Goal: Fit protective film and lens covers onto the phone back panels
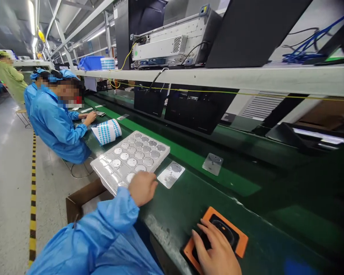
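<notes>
My left hand rests with curled fingers at the near corner of a clear plastic tray, which holds several round silver discs in rows. Nothing shows clearly in that hand. Just right of it lies a clear square film with a round grey patch. My right hand lies over a black moulded part seated in an orange rubber fixture, with its fingers spread across the part. The hand hides much of the part.
A green workbench belt runs ahead, with another film square on it. A co-worker in a blue smock sits left, beside a roll of blue-dotted labels. Electronic units and cables sit on a shelf above.
</notes>
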### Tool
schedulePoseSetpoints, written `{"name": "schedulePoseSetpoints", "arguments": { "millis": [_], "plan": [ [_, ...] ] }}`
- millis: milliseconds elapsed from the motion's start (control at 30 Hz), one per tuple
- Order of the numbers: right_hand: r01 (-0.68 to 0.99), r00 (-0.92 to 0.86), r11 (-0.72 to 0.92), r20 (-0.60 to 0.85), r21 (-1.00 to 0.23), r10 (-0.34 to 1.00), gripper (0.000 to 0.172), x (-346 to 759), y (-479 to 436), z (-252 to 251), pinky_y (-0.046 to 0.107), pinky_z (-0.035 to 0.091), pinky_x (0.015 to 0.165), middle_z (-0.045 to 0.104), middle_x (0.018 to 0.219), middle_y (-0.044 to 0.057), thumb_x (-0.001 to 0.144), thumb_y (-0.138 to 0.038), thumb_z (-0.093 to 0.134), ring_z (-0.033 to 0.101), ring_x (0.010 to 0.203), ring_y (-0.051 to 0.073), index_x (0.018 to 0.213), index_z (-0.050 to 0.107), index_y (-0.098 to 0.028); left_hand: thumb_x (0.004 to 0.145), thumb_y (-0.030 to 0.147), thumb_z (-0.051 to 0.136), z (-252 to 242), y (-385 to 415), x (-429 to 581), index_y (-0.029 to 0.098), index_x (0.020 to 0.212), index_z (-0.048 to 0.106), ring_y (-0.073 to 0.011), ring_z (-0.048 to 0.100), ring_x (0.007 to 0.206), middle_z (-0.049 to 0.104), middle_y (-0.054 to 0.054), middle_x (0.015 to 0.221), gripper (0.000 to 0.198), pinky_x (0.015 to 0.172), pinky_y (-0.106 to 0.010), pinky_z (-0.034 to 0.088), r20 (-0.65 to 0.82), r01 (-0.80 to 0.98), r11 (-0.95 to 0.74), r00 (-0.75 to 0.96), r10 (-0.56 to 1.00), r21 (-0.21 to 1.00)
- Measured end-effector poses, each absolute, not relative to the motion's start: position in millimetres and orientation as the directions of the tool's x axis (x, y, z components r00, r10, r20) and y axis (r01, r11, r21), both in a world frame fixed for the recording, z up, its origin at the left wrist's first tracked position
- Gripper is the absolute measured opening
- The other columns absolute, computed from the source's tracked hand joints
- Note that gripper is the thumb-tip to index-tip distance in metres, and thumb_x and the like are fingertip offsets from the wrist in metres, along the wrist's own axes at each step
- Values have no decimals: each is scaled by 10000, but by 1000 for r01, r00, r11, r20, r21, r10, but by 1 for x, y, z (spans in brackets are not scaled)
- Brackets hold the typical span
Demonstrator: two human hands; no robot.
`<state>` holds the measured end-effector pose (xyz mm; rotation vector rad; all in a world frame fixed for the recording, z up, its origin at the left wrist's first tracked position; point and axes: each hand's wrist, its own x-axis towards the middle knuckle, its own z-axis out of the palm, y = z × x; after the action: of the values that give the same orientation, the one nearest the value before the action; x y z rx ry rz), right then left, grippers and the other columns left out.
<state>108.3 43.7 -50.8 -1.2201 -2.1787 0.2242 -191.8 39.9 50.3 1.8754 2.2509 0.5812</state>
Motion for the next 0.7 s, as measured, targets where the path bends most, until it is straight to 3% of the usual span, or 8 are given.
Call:
{"name": "schedulePoseSetpoints", "arguments": {
  "millis": [100,200,300,433,567,700],
  "plan": [
    [716,-363,552,447,-427,817,400,107,44,-51,506,440,1043,659,1200,124,911,-527,499,581,1157,307,1008,676,-182,963,323,429,66,33,-274,182,1188,627,-293,508,1198,639,-147,1183,332,1028,-432,378,119,887,338,-390,913,315],
    [719,-358,547,445,-430,821,388,105,44,-50,504,438,1049,663,1195,124,910,-515,505,582,1158,304,1000,681,-181,809,394,635,70,41,-344,174,1061,687,-350,530,1144,643,-155,1146,339,948,-448,420,23,837,491,-511,859,243],
    [717,-354,543,442,-438,824,361,104,42,-49,492,438,1055,664,1196,121,908,-491,519,585,1161,296,998,685,-184,664,467,737,62,52,-376,228,974,718,-387,518,1143,634,-130,1155,393,917,-477,431,-49,818,542,-543,838,193],
    [717,-330,526,443,-457,834,317,102,42,-49,497,443,1052,666,1195,126,905,-447,542,590,1158,292,987,692,-180,597,483,776,52,60,-384,289,955,719,-433,442,1212,586,-118,1248,411,921,-548,405,-80,822,547,-541,837,160],
    [716,-292,503,447,-485,846,255,100,38,-44,506,466,1032,675,1182,124,901,-391,569,603,1147,290,981,698,-186,611,388,785,63,63,-386,195,945,671,-368,500,1140,605,-126,1186,402,908,-487,428,-95,842,511,-502,860,173],
    [693,-236,502,495,-518,836,196,97,25,-27,503,493,1017,680,1177,120,910,-321,565,609,1153,279,976,700,-194,816,305,614,76,59,-350,135,885,592,-215,590,807,636,-49,812,185,765,-339,473,-33,875,412,-418,908,254]
  ]
}}
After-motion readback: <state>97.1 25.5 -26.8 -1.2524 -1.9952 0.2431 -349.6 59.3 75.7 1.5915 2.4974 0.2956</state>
